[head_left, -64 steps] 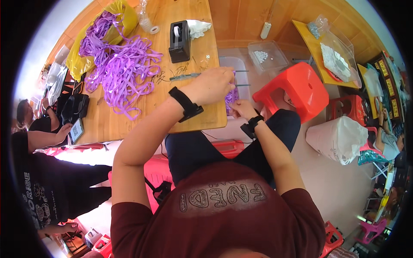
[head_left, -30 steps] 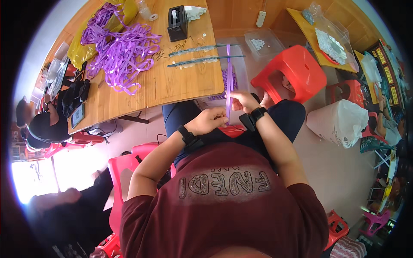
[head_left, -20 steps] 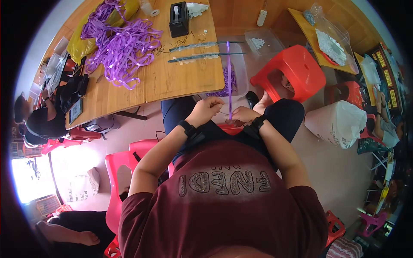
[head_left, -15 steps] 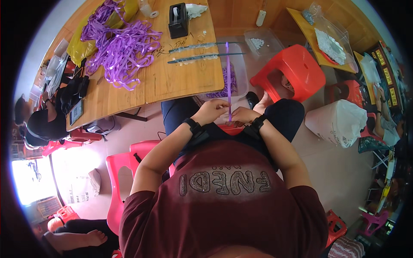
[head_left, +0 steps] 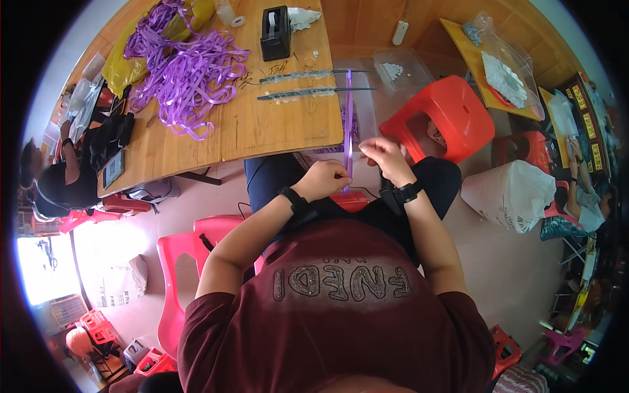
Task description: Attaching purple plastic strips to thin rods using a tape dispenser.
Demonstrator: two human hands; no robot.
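Observation:
A purple ribbon (head_left: pixel 348 118) runs from two thin dark strips down toward my lap. My left hand (head_left: pixel 327 178) pinches it near its lower end. Just right of the ribbon, my right hand (head_left: pixel 388 160) is raised with thumb and fingertips together; anything between them is too small to make out. The upper dark strip (head_left: pixel 298 76) and the lower dark strip (head_left: pixel 298 95) lie on the table under clear tape, their ends jutting past its right edge. Behind the ribbon stands a clear plastic bin (head_left: pixel 368 108) with purple ribbon inside.
On the wooden table (head_left: pixel 282 128) lie a heap of purple ribbon (head_left: pixel 196 78), a yellow bag (head_left: pixel 124 72) and a black tape dispenser (head_left: pixel 275 33). A red stool (head_left: pixel 452 118) stands right of my hands, near a white sack (head_left: pixel 508 195). Other people sit at both sides.
My right hand has left the ribbon's lower end and moved up and to the right. My left hand stays by the ribbon, slightly lower.

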